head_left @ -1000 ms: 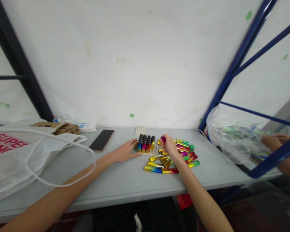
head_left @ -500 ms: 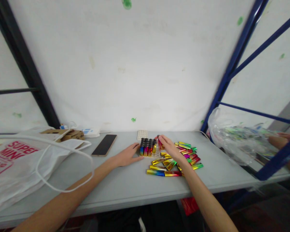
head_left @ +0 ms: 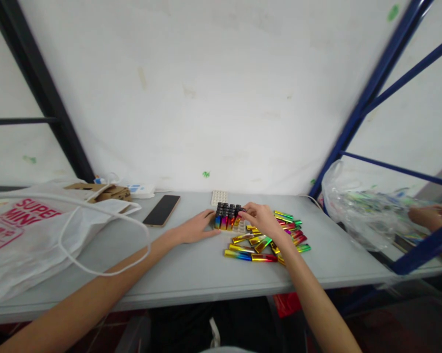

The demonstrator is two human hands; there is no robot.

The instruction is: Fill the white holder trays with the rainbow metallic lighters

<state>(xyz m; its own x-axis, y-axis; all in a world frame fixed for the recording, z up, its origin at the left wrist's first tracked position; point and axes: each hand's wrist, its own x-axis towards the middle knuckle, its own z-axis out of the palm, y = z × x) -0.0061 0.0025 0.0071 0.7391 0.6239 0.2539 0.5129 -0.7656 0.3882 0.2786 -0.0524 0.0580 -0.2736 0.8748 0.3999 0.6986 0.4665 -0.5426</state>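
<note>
At far left, a white plastic bag with red lettering (head_left: 22, 245) is spread over the grey worktop (head_left: 191, 269), and is crossed by a looped white cable (head_left: 105, 274). Behind it, a brown cardboard box (head_left: 116, 193) can be seen. Next, a flat black-screened phone (head_left: 162, 211) is laid at a slant. Just to its right, the left hand (head_left: 194, 229) is rested low, its thumb and fingers spread apart beside a block of upright, black-topped metallic tubes in blue, purple, red and gold (head_left: 222, 220); whether the block is touched cannot be told. The tubes are stood in rows in a pale tray with round holes (head_left: 239, 227), its right part partly unfilled. Behind it, a second pale tray (head_left: 220, 197) is placed near the wall. At the block's right end, the fingertips of the right hand (head_left: 261, 218) are brought to the black tops; whether they are clamped on a tube cannot be told. Under and beyond that hand, loose shiny multicoloured tubes (head_left: 264, 257) are heaped on their sides. At far right, a crumpled clear plastic bag (head_left: 338, 206) is seen by a blue metal frame (head_left: 349, 132), past which another person's hand (head_left: 425, 218) is partly shown.
</note>
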